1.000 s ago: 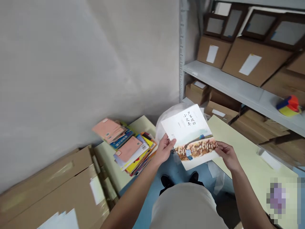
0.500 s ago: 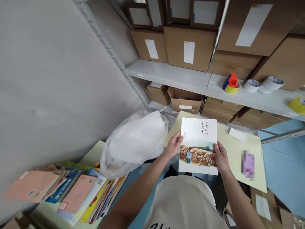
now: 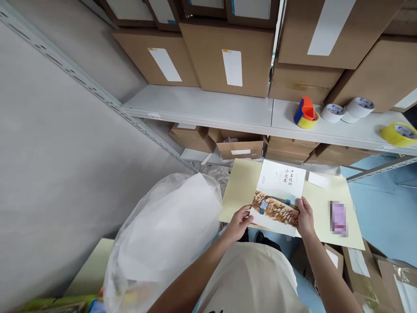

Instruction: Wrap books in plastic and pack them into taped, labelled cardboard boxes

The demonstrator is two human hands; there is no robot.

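Between my two hands is a picture book point(image 3: 276, 198), its white cover printed with dark characters and a brown illustrated band with a child in a striped shirt. My left hand point(image 3: 239, 221) grips its lower left edge, thumb on the cover. On the right edge, my right hand point(image 3: 305, 215) is closed with the thumb on top. The book tilts slightly over a pale yellow board point(image 3: 239, 187). A small white stack point(image 3: 318, 180) lies on the board beyond my right hand, and a blurred-out purple item point(image 3: 339, 217) is nearer the board's right end.
A large clear plastic bag with white sheeting point(image 3: 166, 234) bulges at my left. Ahead, a metal shelf point(image 3: 202, 102) carries cardboard boxes point(image 3: 228, 56), a tape dispenser point(image 3: 306, 114) and tape rolls point(image 3: 360, 107). More boxes point(image 3: 361, 269) stand at lower right.
The view has swung so the book pile at lower left is mostly out of sight. The book has tilted and shifted right over the board; my left hand has slid lower on its edge.
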